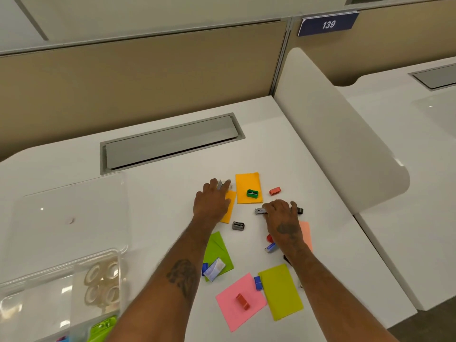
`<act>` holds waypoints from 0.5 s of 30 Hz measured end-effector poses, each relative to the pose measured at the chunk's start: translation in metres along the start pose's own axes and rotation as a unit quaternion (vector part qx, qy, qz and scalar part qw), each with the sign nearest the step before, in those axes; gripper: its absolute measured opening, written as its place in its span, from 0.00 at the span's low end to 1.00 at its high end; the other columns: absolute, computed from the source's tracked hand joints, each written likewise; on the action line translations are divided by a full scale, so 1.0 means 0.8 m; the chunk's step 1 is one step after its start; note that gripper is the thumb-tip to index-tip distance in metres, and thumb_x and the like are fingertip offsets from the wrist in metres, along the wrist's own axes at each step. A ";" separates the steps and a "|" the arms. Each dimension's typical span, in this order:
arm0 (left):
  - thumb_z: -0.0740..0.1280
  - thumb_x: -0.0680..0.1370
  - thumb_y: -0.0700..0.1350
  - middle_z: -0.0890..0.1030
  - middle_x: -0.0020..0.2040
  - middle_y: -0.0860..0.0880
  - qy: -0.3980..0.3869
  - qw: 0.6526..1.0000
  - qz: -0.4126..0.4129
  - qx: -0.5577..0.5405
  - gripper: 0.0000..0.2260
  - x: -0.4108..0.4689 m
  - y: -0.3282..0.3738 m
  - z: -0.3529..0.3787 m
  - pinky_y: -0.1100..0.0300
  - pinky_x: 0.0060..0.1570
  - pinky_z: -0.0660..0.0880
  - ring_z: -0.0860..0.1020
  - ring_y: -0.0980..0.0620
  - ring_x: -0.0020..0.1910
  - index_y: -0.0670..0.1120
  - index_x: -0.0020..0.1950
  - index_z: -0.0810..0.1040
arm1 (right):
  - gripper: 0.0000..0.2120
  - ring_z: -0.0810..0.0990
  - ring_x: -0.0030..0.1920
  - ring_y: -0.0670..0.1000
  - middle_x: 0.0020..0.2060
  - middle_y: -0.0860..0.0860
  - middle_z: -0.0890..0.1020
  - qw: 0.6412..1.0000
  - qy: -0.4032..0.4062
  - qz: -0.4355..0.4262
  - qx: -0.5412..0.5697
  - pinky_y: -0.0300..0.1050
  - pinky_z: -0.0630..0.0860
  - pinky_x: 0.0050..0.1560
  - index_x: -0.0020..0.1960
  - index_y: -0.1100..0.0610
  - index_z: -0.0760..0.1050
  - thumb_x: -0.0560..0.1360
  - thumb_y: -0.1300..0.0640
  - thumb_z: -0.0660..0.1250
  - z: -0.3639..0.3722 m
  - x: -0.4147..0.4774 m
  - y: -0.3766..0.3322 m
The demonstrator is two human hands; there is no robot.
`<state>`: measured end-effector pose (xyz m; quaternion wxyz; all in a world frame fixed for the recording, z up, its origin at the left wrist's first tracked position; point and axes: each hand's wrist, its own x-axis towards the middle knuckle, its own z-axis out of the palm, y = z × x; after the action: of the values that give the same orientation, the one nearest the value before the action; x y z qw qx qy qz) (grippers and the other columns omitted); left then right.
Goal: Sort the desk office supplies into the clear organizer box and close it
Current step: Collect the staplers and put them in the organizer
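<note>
Now we start at the left, where the clear organizer box (74, 287) sits at the desk's (160, 193) near edge. Its lid (74, 208) lies flat behind it, so the box is open for filling. Inside we count four tape rolls (103, 282) in one part, and something green in the part nearer us.

Next comes our left hand (212, 201). Its fingers curl on a small silver thing (223, 185) at the top of an orange paper (228, 208). We think it is picking that up to carry it to the box.

Our right hand (281, 215) is closed on a silver and black stapler (261, 211), which sticks out on both sides.

The rest waits loose on the desk. We count six papers: two orange, two green, one pink (237, 302) and one peach (306, 233). We count two sharpeners, a green one (252, 193) and a gray one (238, 225). We see three small red pieces, one on the pink paper (243, 301), and two small blue ones (258, 283). Much is still out, so the sorting looks only partly done.
</note>
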<state>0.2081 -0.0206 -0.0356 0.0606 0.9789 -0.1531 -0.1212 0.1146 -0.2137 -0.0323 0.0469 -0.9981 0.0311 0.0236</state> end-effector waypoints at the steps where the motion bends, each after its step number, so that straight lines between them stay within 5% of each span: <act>1: 0.59 0.80 0.53 0.66 0.70 0.45 -0.004 1.000 0.000 0.005 0.25 0.003 0.002 0.001 0.48 0.55 0.73 0.69 0.43 0.65 0.55 0.77 0.57 | 0.14 0.82 0.51 0.60 0.45 0.60 0.84 1.000 0.017 -0.003 -0.012 0.67 0.70 0.61 0.51 0.61 0.82 0.65 0.64 0.77 -0.001 0.000 -0.002; 3: 0.58 0.81 0.49 0.68 0.67 0.44 -0.005 1.000 -0.006 0.005 0.22 0.008 0.005 0.003 0.49 0.51 0.74 0.70 0.43 0.63 0.54 0.76 0.60 | 0.16 0.84 0.44 0.59 0.39 0.58 0.84 0.999 0.040 -0.006 -0.025 0.67 0.74 0.55 0.46 0.60 0.83 0.59 0.64 0.81 -0.001 0.001 -0.003; 8: 0.58 0.80 0.40 0.70 0.63 0.44 0.007 0.999 -0.018 -0.037 0.20 0.011 0.005 -0.003 0.50 0.47 0.75 0.72 0.44 0.61 0.52 0.71 0.67 | 0.14 0.84 0.43 0.58 0.38 0.57 0.84 0.998 0.067 0.008 -0.010 0.66 0.73 0.57 0.47 0.60 0.82 0.63 0.65 0.79 -0.003 0.001 -0.006; 11: 0.57 0.80 0.39 0.70 0.62 0.44 0.027 0.997 -0.024 -0.070 0.19 0.000 -0.001 -0.013 0.49 0.48 0.75 0.72 0.43 0.60 0.50 0.71 0.67 | 0.08 0.81 0.48 0.59 0.43 0.57 0.83 0.994 0.090 0.041 0.044 0.64 0.67 0.65 0.52 0.59 0.80 0.73 0.61 0.71 -0.005 0.001 -0.011; 15: 0.57 0.79 0.38 0.70 0.62 0.42 0.060 0.992 -0.039 -0.101 0.18 -0.029 -0.018 -0.035 0.48 0.46 0.76 0.75 0.41 0.56 0.47 0.69 0.68 | 0.12 0.77 0.56 0.57 0.51 0.54 0.82 0.988 0.064 0.094 0.103 0.57 0.60 0.70 0.60 0.55 0.76 0.79 0.53 0.63 -0.016 0.001 -0.029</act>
<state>0.1978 0.0028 -0.0060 0.1639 0.9783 -0.0982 -0.0798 0.1175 -0.1918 -0.0174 0.1445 -0.9801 0.1300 -0.0394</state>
